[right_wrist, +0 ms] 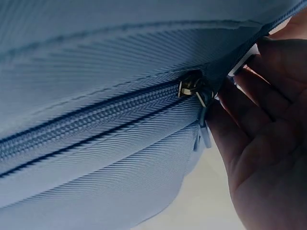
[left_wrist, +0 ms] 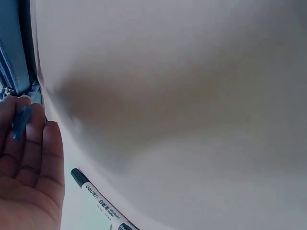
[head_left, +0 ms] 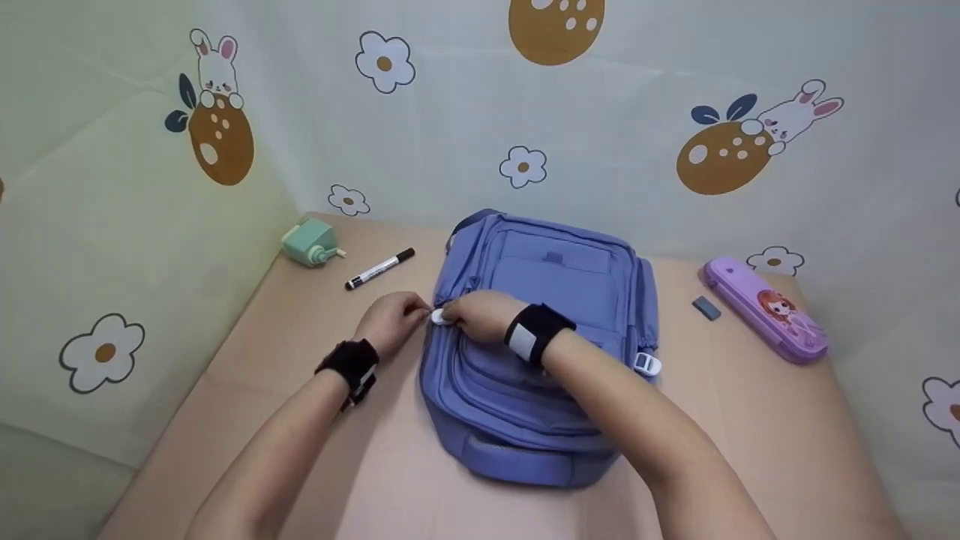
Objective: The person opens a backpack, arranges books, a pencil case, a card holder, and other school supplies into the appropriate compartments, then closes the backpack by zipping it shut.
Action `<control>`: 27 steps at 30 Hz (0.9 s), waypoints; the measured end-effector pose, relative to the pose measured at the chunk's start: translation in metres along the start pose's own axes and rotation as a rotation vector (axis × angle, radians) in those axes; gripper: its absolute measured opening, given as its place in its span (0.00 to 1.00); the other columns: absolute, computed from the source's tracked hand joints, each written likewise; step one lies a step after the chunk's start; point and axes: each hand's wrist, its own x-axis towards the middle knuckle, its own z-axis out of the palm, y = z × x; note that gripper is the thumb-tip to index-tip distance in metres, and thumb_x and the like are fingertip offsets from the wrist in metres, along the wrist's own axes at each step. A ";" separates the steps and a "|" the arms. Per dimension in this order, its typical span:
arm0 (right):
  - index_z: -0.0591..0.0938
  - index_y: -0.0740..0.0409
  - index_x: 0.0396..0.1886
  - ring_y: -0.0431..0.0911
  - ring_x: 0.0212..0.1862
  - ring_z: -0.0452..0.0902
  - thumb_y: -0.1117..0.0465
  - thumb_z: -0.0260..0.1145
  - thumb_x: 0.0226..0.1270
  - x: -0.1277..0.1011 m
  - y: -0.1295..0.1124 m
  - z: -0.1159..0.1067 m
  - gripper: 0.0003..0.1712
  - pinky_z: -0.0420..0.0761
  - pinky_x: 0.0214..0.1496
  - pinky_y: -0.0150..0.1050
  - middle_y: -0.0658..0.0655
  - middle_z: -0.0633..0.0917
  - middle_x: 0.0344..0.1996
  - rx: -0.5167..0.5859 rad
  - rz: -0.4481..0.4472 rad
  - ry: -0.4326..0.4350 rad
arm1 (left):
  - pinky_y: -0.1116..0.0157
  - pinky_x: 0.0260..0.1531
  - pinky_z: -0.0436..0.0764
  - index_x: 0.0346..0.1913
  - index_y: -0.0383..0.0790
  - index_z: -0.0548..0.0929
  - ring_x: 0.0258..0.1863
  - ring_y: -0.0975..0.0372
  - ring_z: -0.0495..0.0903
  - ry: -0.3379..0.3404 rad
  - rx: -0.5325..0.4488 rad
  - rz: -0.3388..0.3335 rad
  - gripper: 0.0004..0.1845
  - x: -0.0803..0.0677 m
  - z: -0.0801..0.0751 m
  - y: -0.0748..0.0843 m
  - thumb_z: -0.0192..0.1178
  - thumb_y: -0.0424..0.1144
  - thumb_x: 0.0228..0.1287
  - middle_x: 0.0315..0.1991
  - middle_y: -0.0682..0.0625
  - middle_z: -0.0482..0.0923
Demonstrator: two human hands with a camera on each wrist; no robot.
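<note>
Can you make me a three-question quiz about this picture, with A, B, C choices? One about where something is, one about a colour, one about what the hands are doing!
1. Where is the marker?
A. On the backpack
B. On the table, left of the backpack
C. Inside the pencil case

2. What colour is the pencil case?
A. Purple
B. Red
C. Black

3. What does the left hand do?
A. Rests flat on the table
B. Holds the marker
C. Pinches a zipper pull

Answers: 1 B, it lies beside the green sharpener. 2 A, purple with a cartoon girl. 3 C, its fingers pinch the blue tab at the backpack's edge.
</note>
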 end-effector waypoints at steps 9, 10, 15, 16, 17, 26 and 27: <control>0.87 0.55 0.55 0.56 0.48 0.83 0.70 0.58 0.74 0.000 0.004 -0.003 0.18 0.80 0.55 0.50 0.61 0.87 0.45 0.015 0.089 -0.052 | 0.54 0.47 0.78 0.41 0.39 0.89 0.41 0.55 0.82 -0.052 0.008 0.009 0.06 -0.009 -0.006 -0.002 0.65 0.37 0.71 0.39 0.49 0.86; 0.87 0.55 0.55 0.56 0.48 0.83 0.70 0.58 0.73 0.000 0.004 -0.003 0.18 0.80 0.55 0.50 0.61 0.87 0.46 0.014 0.092 -0.055 | 0.54 0.47 0.79 0.41 0.39 0.89 0.41 0.56 0.82 -0.062 0.017 0.021 0.06 -0.011 -0.007 -0.002 0.65 0.37 0.71 0.39 0.50 0.86; 0.87 0.55 0.55 0.57 0.48 0.83 0.69 0.57 0.74 0.001 0.003 -0.003 0.17 0.80 0.56 0.50 0.62 0.87 0.46 0.018 0.099 -0.063 | 0.54 0.47 0.80 0.40 0.40 0.90 0.39 0.58 0.82 -0.145 0.046 0.090 0.05 -0.018 -0.014 -0.001 0.65 0.35 0.70 0.37 0.52 0.86; 0.87 0.56 0.54 0.57 0.48 0.83 0.68 0.57 0.75 0.001 0.003 -0.003 0.16 0.80 0.56 0.50 0.62 0.87 0.46 0.014 0.103 -0.064 | 0.55 0.47 0.80 0.40 0.40 0.90 0.39 0.59 0.82 -0.162 0.042 0.098 0.05 -0.020 -0.015 -0.001 0.65 0.35 0.70 0.37 0.53 0.86; 0.87 0.56 0.54 0.57 0.48 0.83 0.68 0.57 0.76 0.001 0.003 -0.003 0.16 0.79 0.57 0.50 0.62 0.87 0.45 0.010 0.105 -0.063 | 0.55 0.46 0.80 0.40 0.40 0.89 0.38 0.59 0.82 -0.176 0.037 0.105 0.04 -0.021 -0.016 -0.001 0.65 0.35 0.70 0.36 0.53 0.85; 0.86 0.61 0.50 0.56 0.47 0.83 0.68 0.58 0.74 -0.001 -0.007 -0.001 0.12 0.80 0.54 0.53 0.61 0.87 0.44 -0.041 0.056 -0.035 | 0.57 0.46 0.79 0.41 0.41 0.89 0.39 0.60 0.80 -0.154 0.013 0.113 0.05 -0.029 -0.009 -0.001 0.64 0.34 0.68 0.36 0.53 0.83; 0.86 0.61 0.49 0.56 0.46 0.83 0.68 0.59 0.74 -0.002 -0.008 -0.001 0.12 0.80 0.53 0.52 0.61 0.87 0.44 -0.047 0.050 -0.034 | 0.57 0.45 0.79 0.41 0.41 0.89 0.39 0.60 0.80 -0.148 0.009 0.115 0.05 -0.030 -0.009 -0.001 0.65 0.33 0.68 0.36 0.53 0.84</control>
